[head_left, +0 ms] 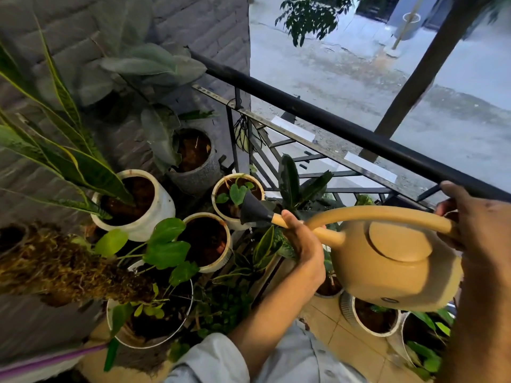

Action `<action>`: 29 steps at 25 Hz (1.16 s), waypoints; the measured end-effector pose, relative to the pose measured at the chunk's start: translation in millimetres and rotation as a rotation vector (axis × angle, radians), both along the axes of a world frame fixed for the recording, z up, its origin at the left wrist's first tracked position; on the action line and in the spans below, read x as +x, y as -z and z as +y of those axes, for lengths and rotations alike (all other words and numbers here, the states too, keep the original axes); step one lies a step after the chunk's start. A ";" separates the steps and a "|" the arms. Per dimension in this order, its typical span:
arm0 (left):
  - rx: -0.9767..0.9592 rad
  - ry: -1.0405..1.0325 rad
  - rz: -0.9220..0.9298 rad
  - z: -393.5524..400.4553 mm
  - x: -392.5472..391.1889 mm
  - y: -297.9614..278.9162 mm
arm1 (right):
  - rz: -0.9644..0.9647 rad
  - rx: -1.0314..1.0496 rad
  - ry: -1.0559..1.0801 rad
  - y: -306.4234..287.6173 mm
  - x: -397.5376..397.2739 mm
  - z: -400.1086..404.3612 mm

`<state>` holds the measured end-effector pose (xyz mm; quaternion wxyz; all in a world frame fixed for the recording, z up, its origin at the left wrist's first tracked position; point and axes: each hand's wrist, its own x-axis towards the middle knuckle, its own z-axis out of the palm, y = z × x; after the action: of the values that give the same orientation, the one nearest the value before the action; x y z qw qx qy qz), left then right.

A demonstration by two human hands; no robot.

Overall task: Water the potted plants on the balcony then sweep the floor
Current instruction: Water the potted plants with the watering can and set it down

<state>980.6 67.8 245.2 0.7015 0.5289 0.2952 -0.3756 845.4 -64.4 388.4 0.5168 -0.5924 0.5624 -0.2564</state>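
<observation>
A tan watering can (392, 261) hangs tilted over the pots. My right hand (481, 217) grips the end of its arched handle, close to the railing. My left hand (300, 239) is closed around the thin spout, just behind the black rose head (253, 210). The rose points down-left above a small white pot with heart-shaped leaves (221, 197), beside a white pot of bare soil (225, 250). A few drops fall below the rose. A white pot with a tall striped plant (163, 208) stands further left.
A black metal railing (331, 120) runs diagonally behind the pots, with the street below. A grey brick wall (193, 29) closes the left side. A grey pot (199, 175), a mossy pole (55, 266) and more pots (356, 319) crowd the tan tiled floor (331, 335).
</observation>
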 end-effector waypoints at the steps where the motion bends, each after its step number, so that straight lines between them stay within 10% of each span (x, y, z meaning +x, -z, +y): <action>1: -0.004 0.006 0.012 1.9 0.3 1.8 | 0.000 -0.025 0.007 0.4 0.7 3.0; 29: 0.058 0.110 0.071 13.6 13.7 -40.3 | 0.014 -0.065 0.039 -1.8 7.4 23.9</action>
<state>994.3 81.4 285.5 0.6532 0.5508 0.3013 -0.4233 852.8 -40.5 390.1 0.4883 -0.5995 0.5688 -0.2806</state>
